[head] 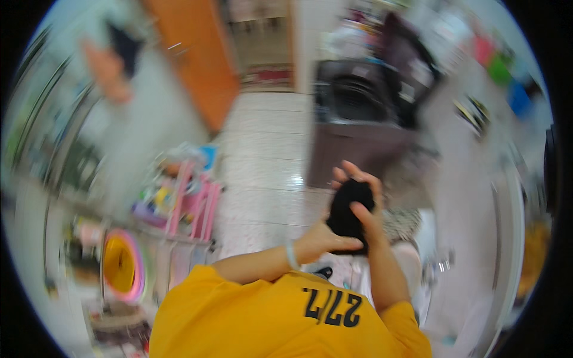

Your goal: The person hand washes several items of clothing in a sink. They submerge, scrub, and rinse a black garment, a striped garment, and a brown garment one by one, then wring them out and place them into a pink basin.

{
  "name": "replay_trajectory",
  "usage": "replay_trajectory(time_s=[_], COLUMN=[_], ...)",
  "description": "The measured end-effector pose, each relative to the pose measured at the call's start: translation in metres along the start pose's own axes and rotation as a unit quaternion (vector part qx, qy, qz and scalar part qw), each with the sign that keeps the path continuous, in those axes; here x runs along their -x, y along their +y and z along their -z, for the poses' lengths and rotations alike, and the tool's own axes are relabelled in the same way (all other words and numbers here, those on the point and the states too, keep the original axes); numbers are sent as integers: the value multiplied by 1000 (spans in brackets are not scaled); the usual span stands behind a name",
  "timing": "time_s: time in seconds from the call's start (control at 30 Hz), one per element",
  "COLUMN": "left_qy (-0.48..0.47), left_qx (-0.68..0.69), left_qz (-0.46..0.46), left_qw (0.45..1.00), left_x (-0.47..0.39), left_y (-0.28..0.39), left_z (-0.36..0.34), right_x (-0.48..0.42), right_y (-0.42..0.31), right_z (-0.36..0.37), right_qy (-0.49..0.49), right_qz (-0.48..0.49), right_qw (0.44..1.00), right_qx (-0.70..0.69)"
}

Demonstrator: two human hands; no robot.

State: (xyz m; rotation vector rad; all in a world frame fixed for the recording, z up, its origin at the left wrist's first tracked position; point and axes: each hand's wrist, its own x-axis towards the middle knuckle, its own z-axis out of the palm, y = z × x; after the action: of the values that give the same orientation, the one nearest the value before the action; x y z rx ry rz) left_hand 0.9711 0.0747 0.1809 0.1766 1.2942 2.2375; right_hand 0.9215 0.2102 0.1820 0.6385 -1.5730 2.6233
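Note:
A black, soft-looking item, apparently cloth [351, 206], is held between both of my hands in front of my yellow shirt. My left hand [329, 241], with a pale bracelet at its wrist, grips the lower end, its thumb lying across the item. On the right, my right hand [369, 197] wraps the upper part, with fingertips curled over the top and the thumb pressed on the front. Whether the item is folded or rolled, I cannot tell. Beyond my hands stands a dark top-loading washing machine [358, 152] with its lid raised.
A pink rack cart [208, 210] with assorted things stands at the left, near nested colourful basins [121, 266]. An orange door [201, 58] stands beside a doorway with a patterned mat [267, 76]. A shaggy grey mat [403, 223] lies right of my hands.

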Motion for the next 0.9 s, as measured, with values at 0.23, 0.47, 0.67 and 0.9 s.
replay_trajectory(time_s=[0.23,0.47,0.67,0.9], left_qy=[91,350,398,431], left_qx=[-143,-331,-400,-380], left_qz=[-89,-61,-43,-35], left_qw=[981,874,825,817], left_x=[51,42,59,119], left_y=[33,-42,-67,-65], left_z=[87,212,263,290], right_x=[-37,-37,-38,-35], right_y=[63,221,279,348], right_z=[-78,-124,-149,-138], right_qy=[-126,174,263,176], right_qz=[-78,-201,-281,-424], right_qw=[983,954,898,885], right_qx=[106,136,212,79])
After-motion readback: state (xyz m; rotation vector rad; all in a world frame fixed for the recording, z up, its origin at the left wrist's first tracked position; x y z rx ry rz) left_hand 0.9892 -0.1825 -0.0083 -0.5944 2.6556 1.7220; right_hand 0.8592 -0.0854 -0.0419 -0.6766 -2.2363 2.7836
